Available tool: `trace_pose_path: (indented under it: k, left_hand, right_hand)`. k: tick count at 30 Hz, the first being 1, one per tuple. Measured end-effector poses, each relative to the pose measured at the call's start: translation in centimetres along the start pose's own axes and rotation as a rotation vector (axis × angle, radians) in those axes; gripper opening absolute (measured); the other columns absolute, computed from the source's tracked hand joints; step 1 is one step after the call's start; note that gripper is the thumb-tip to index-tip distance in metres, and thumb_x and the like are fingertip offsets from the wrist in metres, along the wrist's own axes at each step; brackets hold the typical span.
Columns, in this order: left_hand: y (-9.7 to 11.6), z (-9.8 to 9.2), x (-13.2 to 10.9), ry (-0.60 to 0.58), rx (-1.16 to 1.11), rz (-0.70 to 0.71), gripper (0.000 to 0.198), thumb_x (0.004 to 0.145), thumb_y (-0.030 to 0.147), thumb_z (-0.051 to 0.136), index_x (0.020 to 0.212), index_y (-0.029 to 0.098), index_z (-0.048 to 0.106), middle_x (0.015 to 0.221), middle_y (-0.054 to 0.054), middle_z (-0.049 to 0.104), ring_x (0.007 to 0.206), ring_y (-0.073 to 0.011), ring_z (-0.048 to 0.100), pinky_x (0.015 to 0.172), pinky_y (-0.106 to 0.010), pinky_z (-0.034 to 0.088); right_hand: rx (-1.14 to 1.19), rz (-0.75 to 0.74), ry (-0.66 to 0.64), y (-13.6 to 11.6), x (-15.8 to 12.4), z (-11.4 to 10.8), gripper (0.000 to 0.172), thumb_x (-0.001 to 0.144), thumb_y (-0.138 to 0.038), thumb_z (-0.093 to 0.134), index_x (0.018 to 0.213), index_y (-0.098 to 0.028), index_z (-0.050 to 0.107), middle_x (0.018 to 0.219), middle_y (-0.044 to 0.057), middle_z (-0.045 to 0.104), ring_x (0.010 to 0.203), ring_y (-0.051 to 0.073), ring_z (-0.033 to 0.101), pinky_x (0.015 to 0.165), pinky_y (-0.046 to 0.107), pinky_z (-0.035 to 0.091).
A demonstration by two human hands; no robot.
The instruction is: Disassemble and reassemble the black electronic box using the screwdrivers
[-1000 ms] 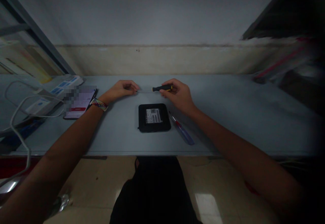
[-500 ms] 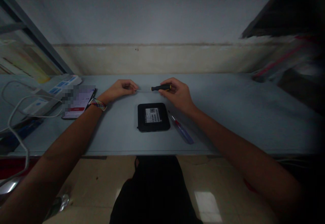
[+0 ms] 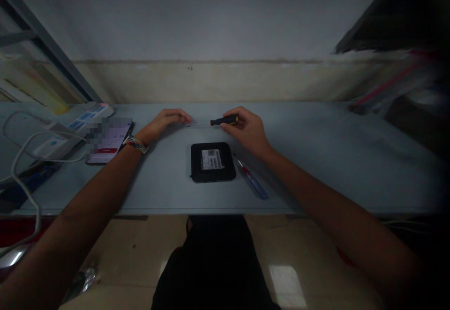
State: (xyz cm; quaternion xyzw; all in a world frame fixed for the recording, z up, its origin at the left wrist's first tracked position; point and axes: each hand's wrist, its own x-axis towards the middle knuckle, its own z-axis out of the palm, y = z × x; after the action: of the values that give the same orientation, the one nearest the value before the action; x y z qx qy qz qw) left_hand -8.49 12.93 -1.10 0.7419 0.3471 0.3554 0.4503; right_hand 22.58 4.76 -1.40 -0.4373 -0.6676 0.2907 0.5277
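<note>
My right hand [image 3: 245,127] grips a screwdriver [image 3: 225,121] by its black and yellow handle, the thin shaft pointing left. At the shaft's tip, my left hand [image 3: 168,120] rests with its fingers stretched out; whether a fingertip touches the metal I cannot tell. Nearer to me lies a flat black square box [image 3: 229,162] with a white printed label on top. Just right of the box is a second screwdriver [image 3: 253,181], with a clear purplish handle and a red collar, lying at a slant.
A phone [image 3: 111,139] lies left of my left wrist, beside a white power strip [image 3: 56,143] with a looping white cable [image 3: 21,179]. The desk [image 3: 158,183] backs onto a wall, and its front edge is close to my legs. A dark object [image 3: 390,15] juts in at upper right.
The fingers of my left hand have opened from a pinch at the screwdriver's tip and now stretch out. My right hand and the screwdriver have barely moved.
</note>
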Motion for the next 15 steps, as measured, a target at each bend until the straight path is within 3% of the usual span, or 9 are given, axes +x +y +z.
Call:
trace_pose_path:
  k: [5,10,15]
  left_hand:
    - [1.9,1.0,-0.3,0.075,0.103,0.087,0.021,0.090,0.038,0.078,0.098,0.020,0.086,0.106,-0.009,0.085,0.104,-0.0237,0.076,0.104,-0.040,0.056]
    - [5.4,4.2,-1.1,0.089,0.338,0.358,0.022,0.095,0.043,0.083,0.101,0.022,0.086,0.104,-0.007,0.085,0.101,-0.0218,0.076,0.103,-0.038,0.055]
    - [6.9,6.4,-1.3,0.059,0.375,0.471,0.023,0.097,0.045,0.084,0.102,0.022,0.083,0.102,-0.006,0.084,0.097,-0.0211,0.076,0.098,-0.037,0.056]
  right_hand:
    - [0.015,-0.010,0.004,-0.3,0.0,0.1,0.026,0.081,-0.036,0.087,0.102,-0.025,0.076,0.091,0.001,0.075,0.080,0.020,0.068,0.076,0.039,0.058]
    - [0.046,-0.026,0.001,-1.3,-0.3,0.1,0.027,0.079,-0.035,0.089,0.101,-0.025,0.077,0.094,0.001,0.078,0.086,0.022,0.073,0.082,0.041,0.060]
    - [0.083,-0.029,-0.007,-2.7,-1.0,0.1,0.027,0.081,-0.034,0.091,0.103,-0.025,0.078,0.097,0.002,0.080,0.088,0.022,0.076,0.081,0.039,0.062]
